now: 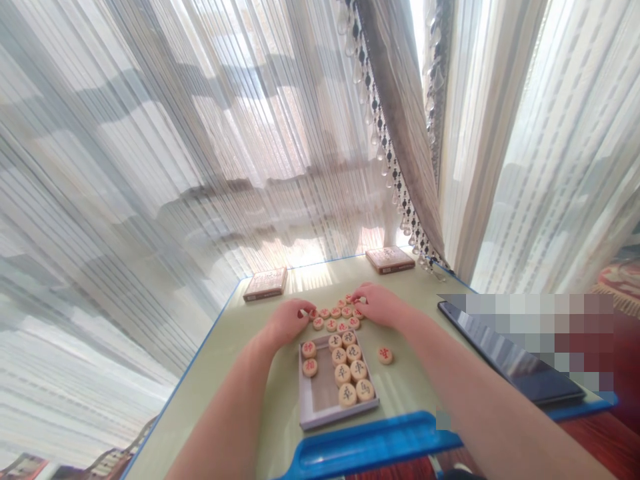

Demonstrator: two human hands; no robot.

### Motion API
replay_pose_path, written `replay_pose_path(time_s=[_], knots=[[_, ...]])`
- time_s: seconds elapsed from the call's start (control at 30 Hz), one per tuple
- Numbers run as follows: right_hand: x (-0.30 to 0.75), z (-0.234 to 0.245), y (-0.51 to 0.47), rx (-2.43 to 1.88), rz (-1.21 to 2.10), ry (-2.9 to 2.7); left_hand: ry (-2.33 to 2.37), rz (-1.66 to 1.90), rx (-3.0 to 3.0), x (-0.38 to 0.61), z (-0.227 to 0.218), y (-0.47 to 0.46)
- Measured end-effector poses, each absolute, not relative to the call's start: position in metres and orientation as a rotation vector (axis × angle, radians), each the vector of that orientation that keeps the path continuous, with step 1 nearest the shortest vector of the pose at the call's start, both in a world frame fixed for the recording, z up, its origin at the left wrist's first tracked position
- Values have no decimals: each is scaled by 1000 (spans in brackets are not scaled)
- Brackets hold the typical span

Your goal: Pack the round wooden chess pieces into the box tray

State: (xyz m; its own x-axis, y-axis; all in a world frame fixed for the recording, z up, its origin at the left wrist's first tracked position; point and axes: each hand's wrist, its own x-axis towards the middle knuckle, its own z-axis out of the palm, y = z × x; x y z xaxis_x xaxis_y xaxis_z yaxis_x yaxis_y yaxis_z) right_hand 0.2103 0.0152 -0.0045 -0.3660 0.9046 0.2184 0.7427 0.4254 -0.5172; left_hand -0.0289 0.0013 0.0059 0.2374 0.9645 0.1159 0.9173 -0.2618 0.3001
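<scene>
A shallow open box (325,373) holds round wooden Chinese chess pieces. Two red-marked ones, including a red piece (309,367), sit along its left side. Several black-marked ones, including a black piece (365,390), fill two columns on the right. Beyond the box lies a cluster of red-marked pieces (335,313). My left hand (291,320) is at the cluster's left edge, thumb and index finger closed around a piece (313,314). At the right edge, my right hand (376,303) has its fingers curled on a piece, partly hidden. A single red piece (385,355) lies right of the box.
Two flat closed boxes, a left one (266,283) and a right one (391,259), lie at the table's far edge. A dark tablet-like device (515,367) rests on the right. A blue tray (370,443) borders the near edge. Curtains (225,167) hang behind the pale green table (210,373).
</scene>
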Motion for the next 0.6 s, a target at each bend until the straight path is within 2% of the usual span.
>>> replay_pose_path(time_s=[0.4, 0.6], knots=[[203, -10, 13, -1257, 384, -2278, 1762, 511, 2258, -29, 0, -2], [205, -5, 6, -1192, 482, -2301, 1771, 524, 2281, -32, -2, -3]])
